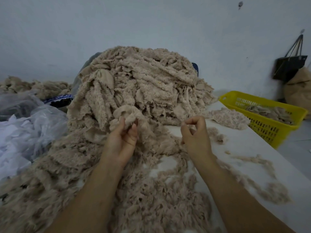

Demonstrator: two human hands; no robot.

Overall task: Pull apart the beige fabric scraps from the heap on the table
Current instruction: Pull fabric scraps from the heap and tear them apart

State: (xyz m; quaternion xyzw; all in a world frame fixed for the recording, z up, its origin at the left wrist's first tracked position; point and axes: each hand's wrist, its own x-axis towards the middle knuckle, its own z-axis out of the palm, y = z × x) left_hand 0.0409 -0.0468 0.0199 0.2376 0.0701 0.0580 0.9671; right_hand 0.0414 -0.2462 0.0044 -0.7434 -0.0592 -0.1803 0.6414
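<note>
A tall heap of beige fleecy fabric scraps point(139, 84) fills the middle of the white table point(252, 148). My left hand point(122, 137) grips a beige scrap point(127, 114) at the heap's front foot, fingers curled round it. My right hand point(195, 132) hovers just to the right, above the table. Its fingers are curled, thumb and forefinger close together, with no cloth visible between them. Loose torn beige scraps point(151, 190) lie spread over the table under my forearms.
A yellow slotted basket point(276, 132) with a few beige scraps stands at the table's right edge. Crumpled clear plastic bags point(25, 128) lie on the left. More beige scraps point(38, 86) sit at the far left. A dark bag point(289, 66) hangs on the wall, above a tan sack point(299, 91).
</note>
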